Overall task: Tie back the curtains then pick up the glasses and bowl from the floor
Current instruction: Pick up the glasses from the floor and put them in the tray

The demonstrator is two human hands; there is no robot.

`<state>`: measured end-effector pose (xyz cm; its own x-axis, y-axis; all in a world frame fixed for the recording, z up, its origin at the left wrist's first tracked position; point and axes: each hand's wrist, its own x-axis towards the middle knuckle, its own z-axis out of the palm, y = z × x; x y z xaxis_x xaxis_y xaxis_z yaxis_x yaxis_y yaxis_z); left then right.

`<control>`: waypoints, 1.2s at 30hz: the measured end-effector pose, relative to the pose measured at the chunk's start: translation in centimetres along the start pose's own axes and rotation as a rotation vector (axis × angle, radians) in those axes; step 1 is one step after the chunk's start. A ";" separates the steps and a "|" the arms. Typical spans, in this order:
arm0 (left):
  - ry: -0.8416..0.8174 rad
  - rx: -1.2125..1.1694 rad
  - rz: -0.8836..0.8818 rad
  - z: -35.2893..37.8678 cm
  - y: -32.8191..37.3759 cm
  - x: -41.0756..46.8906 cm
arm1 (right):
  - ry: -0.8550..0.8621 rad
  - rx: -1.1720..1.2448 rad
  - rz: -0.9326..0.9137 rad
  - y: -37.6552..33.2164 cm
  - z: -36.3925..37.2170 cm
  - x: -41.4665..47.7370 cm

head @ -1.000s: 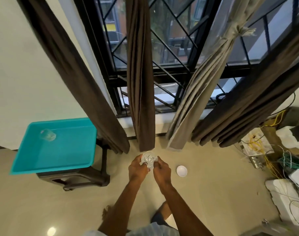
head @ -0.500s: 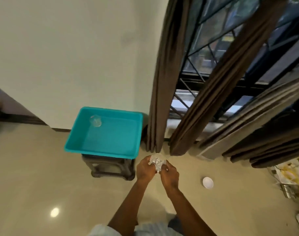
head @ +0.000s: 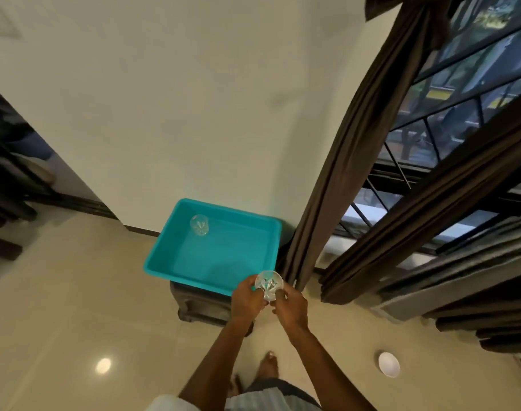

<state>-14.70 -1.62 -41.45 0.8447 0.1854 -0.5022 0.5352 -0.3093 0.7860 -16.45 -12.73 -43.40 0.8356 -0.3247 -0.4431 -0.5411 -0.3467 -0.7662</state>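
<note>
I hold a clear cut-glass tumbler (head: 268,285) in both hands, my left hand (head: 247,301) and my right hand (head: 290,307) gripping its sides. It hangs over the near right corner of a turquoise tray (head: 164,262) that rests on a dark stool. A second clear glass (head: 199,224) stands in the tray's far left part. A small white bowl (head: 388,364) lies on the floor at the lower right. Dark brown curtains (head: 354,161) hang gathered along the window on the right.
The dark stool (head: 200,307) under the tray stands against the cream wall. A barred window (head: 431,134) fills the right side. A dark doorway (head: 7,161) opens at the left. My bare foot (head: 269,366) is on the glossy beige floor.
The view has swung left and I have stepped toward the tray. The glass in both hands has moved from near the curtains to over the tray's near corner. The bowl stays on the floor.
</note>
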 end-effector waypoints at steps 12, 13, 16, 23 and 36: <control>0.177 -0.003 0.036 -3.6 2.5 5.2 | -0.148 0.067 -0.022 -5.6 3.9 5.1; 0.178 0.001 0.032 -3.8 2.4 5.5 | -0.150 0.048 -0.028 -5.6 4.5 5.4; 0.180 0.007 0.014 -4.5 2.4 6.1 | -0.136 0.002 -0.021 -5.9 6.1 5.8; 0.144 0.025 -0.009 -7.6 1.5 9.9 | -0.133 -0.065 0.053 -6.9 10.7 7.8; -0.045 -0.191 -0.156 -12.1 0.2 24.2 | -0.125 0.087 0.287 -11.8 19.5 16.3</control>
<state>5.96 14.11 -49.05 0.7526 0.1744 -0.6350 0.6549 -0.0973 0.7494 5.38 3.26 -50.63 0.6580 -0.2860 -0.6966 -0.7508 -0.1781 -0.6360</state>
